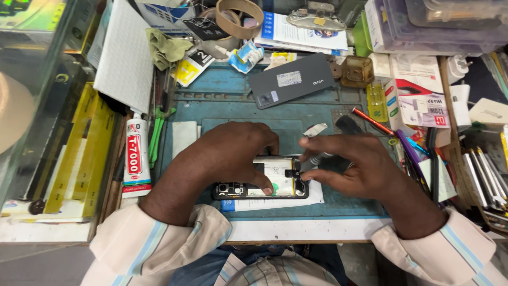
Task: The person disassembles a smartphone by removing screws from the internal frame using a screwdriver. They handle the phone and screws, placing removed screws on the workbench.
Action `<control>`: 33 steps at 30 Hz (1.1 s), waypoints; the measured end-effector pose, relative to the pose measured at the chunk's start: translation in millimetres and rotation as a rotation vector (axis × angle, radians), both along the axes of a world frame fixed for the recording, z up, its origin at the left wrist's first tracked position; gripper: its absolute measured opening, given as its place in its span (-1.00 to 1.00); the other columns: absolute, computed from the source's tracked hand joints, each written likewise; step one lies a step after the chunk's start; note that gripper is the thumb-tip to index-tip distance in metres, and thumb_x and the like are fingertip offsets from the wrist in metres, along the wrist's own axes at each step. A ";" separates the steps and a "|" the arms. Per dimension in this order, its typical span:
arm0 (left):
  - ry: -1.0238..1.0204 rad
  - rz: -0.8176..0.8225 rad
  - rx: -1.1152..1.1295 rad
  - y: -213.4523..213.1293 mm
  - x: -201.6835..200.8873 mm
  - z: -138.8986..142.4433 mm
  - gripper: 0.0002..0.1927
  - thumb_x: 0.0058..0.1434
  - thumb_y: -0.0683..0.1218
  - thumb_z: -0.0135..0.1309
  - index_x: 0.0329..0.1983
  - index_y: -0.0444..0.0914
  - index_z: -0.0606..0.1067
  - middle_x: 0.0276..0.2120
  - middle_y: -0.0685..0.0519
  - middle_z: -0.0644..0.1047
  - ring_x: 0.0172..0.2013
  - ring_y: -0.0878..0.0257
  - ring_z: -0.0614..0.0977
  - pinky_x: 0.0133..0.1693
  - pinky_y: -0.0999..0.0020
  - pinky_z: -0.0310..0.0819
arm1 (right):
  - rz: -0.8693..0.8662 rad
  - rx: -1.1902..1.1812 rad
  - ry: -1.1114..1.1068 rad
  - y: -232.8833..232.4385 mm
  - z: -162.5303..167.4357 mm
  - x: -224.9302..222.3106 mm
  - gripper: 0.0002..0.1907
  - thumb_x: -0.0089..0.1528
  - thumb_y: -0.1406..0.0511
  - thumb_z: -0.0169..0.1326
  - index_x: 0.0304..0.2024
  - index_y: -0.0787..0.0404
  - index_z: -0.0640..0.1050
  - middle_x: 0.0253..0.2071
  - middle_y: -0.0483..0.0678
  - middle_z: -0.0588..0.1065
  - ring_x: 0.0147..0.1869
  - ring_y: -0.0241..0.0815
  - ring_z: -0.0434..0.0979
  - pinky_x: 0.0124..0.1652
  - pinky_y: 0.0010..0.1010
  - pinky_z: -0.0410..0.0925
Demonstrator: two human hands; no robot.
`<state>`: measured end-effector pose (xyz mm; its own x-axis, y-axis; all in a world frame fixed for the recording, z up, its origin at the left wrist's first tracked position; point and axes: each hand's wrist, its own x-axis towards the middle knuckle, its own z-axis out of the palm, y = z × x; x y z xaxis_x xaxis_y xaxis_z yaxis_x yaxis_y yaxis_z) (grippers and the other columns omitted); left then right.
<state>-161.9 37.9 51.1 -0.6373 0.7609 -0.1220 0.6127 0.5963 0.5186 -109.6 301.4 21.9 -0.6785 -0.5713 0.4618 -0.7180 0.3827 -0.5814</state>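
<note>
While both hands worked over it, the blue repair mat (233,108) covered the middle of the bench and served as the ground for everything else. At the mat's far edge lay a grey phone back cover (291,82), well apart from the hands. Off the mat's left edge lay a white glue tube (136,157) with a red label, beside green-handled tweezers (156,132). Near the mat's front edge, on a white strip of paper (275,202), lay the opened phone (262,182), its back off and its battery and camera end showing. The left hand (222,156) lay across the phone, fingers curled down, one fingertip pressing on the battery. The right hand (349,161), just right of the phone, had its fingers pinched closed around a slim metal tool (313,159) whose tip touched the phone's upper right part. A red pen (372,121) lay at the mat's right edge.
</note>
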 end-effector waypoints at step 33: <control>-0.042 0.033 -0.040 3.7 0.1 -1.8 -0.38 -0.33 0.10 0.50 -0.16 -0.14 0.58 -0.27 0.00 0.63 -0.21 0.00 0.68 -0.21 0.08 0.52 | -0.018 0.075 0.049 7.4 -4.3 0.1 -0.39 0.15 0.31 0.37 0.23 0.06 0.47 0.04 0.04 0.64 0.02 -0.09 0.75 -0.05 -0.33 0.60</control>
<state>-161.8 41.6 49.3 -0.6552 0.7338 -0.1794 0.5707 0.6364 0.5189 -109.6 308.7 17.6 -0.6669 -0.5930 0.4511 -0.7372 0.4370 -0.5154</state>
